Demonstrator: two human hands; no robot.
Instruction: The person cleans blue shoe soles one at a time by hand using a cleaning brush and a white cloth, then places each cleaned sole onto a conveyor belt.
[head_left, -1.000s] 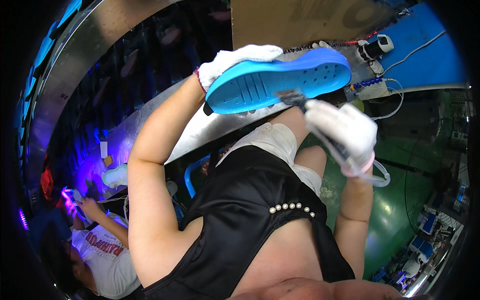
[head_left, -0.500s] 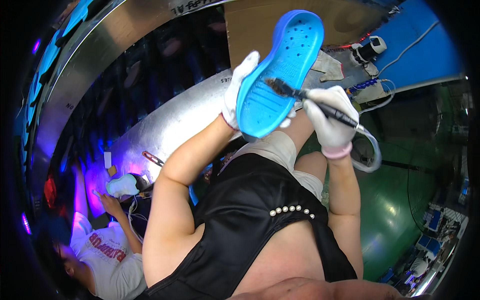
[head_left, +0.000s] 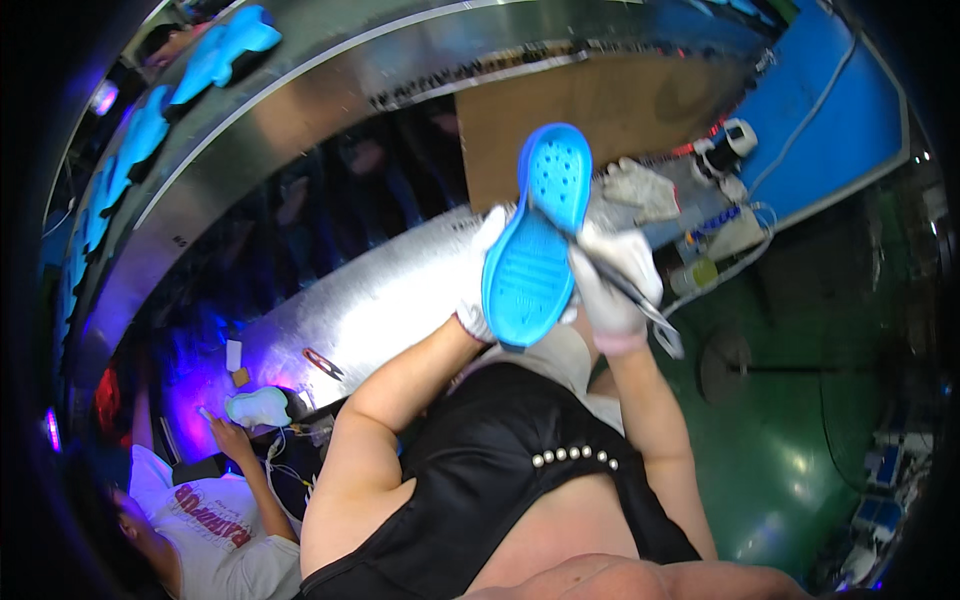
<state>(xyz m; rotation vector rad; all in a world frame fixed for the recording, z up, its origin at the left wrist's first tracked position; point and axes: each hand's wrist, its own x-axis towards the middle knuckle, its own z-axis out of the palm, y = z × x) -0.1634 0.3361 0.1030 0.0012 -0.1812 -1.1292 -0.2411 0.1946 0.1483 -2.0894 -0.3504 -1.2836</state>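
A blue shoe sole point(head_left: 530, 285) with holes in its toe end is held upright in front of me, its inner face toward me. My left hand point(head_left: 482, 268), in a white glove, is wrapped round its left edge; some fingertips show at the right edge. In my right hand point(head_left: 612, 300), also gloved, is the dark handle of a brush point(head_left: 625, 286) with a clear tube point(head_left: 668, 337) at its rear end. The dark brush head lies against the narrow middle of the sole, partly blurred.
A metal worktop point(head_left: 365, 280) curves ahead, with red-handled snips point(head_left: 322, 363) and a spare white glove point(head_left: 640, 190). Behind stand a cardboard sheet point(head_left: 560, 115) and a metal rail point(head_left: 290, 110); blue soles point(head_left: 225, 50) lie beyond. A co-worker point(head_left: 215, 510) sits at left, near a pale sole point(head_left: 258, 407).
The sole and both hands appear lower in view and closer to my body. The brush has gone from the sole's left edge to its narrow middle. The surroundings have shifted with my head.
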